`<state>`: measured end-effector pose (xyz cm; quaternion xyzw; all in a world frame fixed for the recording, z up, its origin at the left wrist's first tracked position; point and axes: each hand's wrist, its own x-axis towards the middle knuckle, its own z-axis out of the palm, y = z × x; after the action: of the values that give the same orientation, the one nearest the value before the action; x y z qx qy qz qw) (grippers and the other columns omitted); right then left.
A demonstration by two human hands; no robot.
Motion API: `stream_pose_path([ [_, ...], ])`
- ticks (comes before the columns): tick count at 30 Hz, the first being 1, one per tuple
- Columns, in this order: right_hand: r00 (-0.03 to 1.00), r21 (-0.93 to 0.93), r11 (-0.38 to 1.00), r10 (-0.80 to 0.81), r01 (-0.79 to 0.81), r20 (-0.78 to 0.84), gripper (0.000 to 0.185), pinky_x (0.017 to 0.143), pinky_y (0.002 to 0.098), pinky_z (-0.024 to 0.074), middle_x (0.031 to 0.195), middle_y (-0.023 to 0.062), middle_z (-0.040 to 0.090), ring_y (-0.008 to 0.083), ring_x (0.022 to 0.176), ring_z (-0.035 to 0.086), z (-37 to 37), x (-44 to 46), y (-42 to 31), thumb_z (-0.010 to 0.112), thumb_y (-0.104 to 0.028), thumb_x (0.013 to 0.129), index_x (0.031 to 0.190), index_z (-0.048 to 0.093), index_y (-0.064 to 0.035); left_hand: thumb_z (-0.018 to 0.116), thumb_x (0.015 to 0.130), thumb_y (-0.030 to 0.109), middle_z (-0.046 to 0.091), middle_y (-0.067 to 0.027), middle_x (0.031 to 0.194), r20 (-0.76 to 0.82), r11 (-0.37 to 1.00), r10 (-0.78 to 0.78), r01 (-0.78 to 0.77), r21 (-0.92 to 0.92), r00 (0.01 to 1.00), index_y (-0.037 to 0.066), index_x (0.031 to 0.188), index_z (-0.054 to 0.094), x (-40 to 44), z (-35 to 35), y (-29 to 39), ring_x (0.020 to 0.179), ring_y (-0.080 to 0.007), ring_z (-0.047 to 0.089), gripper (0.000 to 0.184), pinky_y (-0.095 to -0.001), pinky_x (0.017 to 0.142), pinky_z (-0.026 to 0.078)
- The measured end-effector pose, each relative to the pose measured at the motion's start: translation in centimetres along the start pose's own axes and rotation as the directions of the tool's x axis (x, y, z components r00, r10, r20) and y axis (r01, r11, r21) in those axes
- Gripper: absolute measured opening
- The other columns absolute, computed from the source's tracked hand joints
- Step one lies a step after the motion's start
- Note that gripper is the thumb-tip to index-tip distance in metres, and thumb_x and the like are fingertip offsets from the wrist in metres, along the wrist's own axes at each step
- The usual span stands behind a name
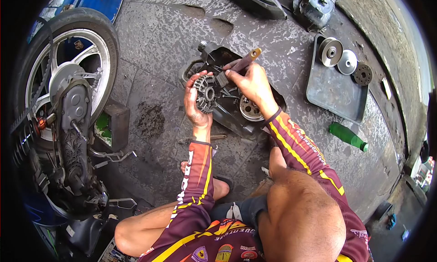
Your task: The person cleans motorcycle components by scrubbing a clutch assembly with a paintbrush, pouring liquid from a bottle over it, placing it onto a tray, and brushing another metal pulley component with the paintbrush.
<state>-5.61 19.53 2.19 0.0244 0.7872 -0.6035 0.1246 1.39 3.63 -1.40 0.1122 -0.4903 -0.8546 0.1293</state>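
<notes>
My left hand is wrapped around the outer edge of a grey finned metal pulley with a hole in its middle. In my right hand is a brush with a brownish handle whose tip points up and away. The brush's lower end meets the pulley's upper right side. Below both hands sits a dark tray-like cover. Inside it lie some bolts and a round metal part with holes, partly hidden by my right wrist.
A grey tray at the right holds several round metal parts. A green bottle lies on the floor nearby. To the left are a motorcycle wheel and engine case, beside a metal box. Dark parts lie at the back.
</notes>
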Motion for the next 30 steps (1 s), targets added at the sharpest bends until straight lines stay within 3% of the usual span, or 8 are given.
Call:
stream_pose_path([
  [2,0.972,0.049,0.993,0.091,-0.104,0.219,0.023,0.079,0.0288,0.0519,0.088,0.0088,0.074,0.0137,0.083,0.068,-0.9,0.1,-0.8,0.070,-0.013,0.083,0.103,0.073,-0.0003,0.046,0.096,0.037,0.058,-0.0195,0.130,-0.011,1.000,-0.002,0.001,-0.029,1.000,0.005,0.128,0.055,-0.2,0.0,0.2,0.122,-0.0370,0.057,0.047,-0.0484,0.107,0.043],
  [12,0.988,0.256,0.954,0.148,-0.155,0.046,0.022,0.079,0.0320,0.0535,0.087,0.0101,0.075,0.0192,0.082,0.071,-0.3,0.0,0.6,0.070,-0.017,0.080,0.095,0.075,-0.0028,0.048,0.093,0.036,0.058,-0.0205,0.130,0.049,0.999,0.038,-0.038,-0.015,0.998,0.006,0.127,0.056,0.0,0.4,0.5,0.122,-0.0390,0.056,0.046,-0.0487,0.107,0.042],
  [14,0.975,0.172,0.984,0.006,-0.046,0.224,0.020,0.078,0.0324,0.0539,0.086,0.0086,0.075,0.0201,0.079,0.071,-0.5,0.2,0.8,0.070,-0.016,0.079,0.093,0.074,-0.0022,0.048,0.093,0.036,0.057,-0.0203,0.130,0.046,1.000,0.014,-0.013,-0.023,0.999,0.006,0.128,0.056,0.1,-0.2,0.6,0.122,-0.0390,0.056,0.047,-0.0489,0.107,0.042],
  [18,0.999,0.095,0.995,0.044,-0.042,-0.010,0.016,0.079,0.0347,0.0541,0.086,0.0114,0.074,0.0231,0.080,0.072,-0.1,-0.6,-0.9,0.069,-0.013,0.080,0.090,0.073,-0.0012,0.049,0.093,0.035,0.058,-0.0195,0.130,0.031,0.999,0.029,-0.030,0.025,0.999,0.005,0.128,0.055,0.1,0.4,0.5,0.121,-0.0375,0.057,0.047,-0.0474,0.107,0.043],
  [20,0.993,0.037,0.993,-0.116,0.115,0.034,0.017,0.077,0.0367,0.0549,0.086,0.0163,0.073,0.0300,0.081,0.072,0.4,-0.9,-0.3,0.069,-0.013,0.081,0.094,0.072,-0.0018,0.048,0.094,0.036,0.058,-0.0193,0.129,0.002,1.000,0.015,-0.015,0.009,1.000,0.004,0.129,0.054,0.0,0.1,0.3,0.121,-0.0365,0.057,0.048,-0.0462,0.107,0.043],
  [26,0.978,-0.248,0.953,-0.197,0.175,-0.067,0.018,0.074,0.0358,0.0550,0.086,0.0166,0.073,0.0272,0.080,0.073,0.5,1.6,5.2,0.068,-0.009,0.085,0.102,0.072,-0.0029,0.049,0.095,0.040,0.056,-0.0170,0.133,-0.120,0.942,-0.125,0.080,-0.325,0.985,0.009,0.130,0.054,0.6,-1.5,1.2,0.127,-0.0386,0.052,0.047,-0.0667,0.098,0.046],
  [28,0.960,-0.352,0.893,-0.257,0.280,0.111,0.020,0.078,0.0444,0.0542,0.089,0.0216,0.070,0.0397,0.087,0.069,0.7,1.4,4.9,0.067,-0.011,0.084,0.102,0.072,-0.0037,0.049,0.096,0.041,0.056,-0.0164,0.133,-0.131,0.908,-0.176,0.109,-0.403,0.976,0.010,0.131,0.054,0.8,-1.5,1.6,0.128,-0.0387,0.051,0.047,-0.0695,0.101,0.042],
  [30,0.948,-0.431,0.848,-0.243,0.310,0.204,0.020,0.078,0.0421,0.0549,0.090,0.0196,0.071,0.0361,0.085,0.070,0.2,0.5,3.6,0.068,-0.011,0.083,0.101,0.072,-0.0025,0.048,0.096,0.041,0.056,-0.0160,0.134,-0.068,0.816,-0.253,0.176,-0.550,0.965,0.011,0.131,0.055,1.1,-1.7,1.8,0.130,-0.0392,0.050,0.047,-0.0718,0.103,0.038],
])
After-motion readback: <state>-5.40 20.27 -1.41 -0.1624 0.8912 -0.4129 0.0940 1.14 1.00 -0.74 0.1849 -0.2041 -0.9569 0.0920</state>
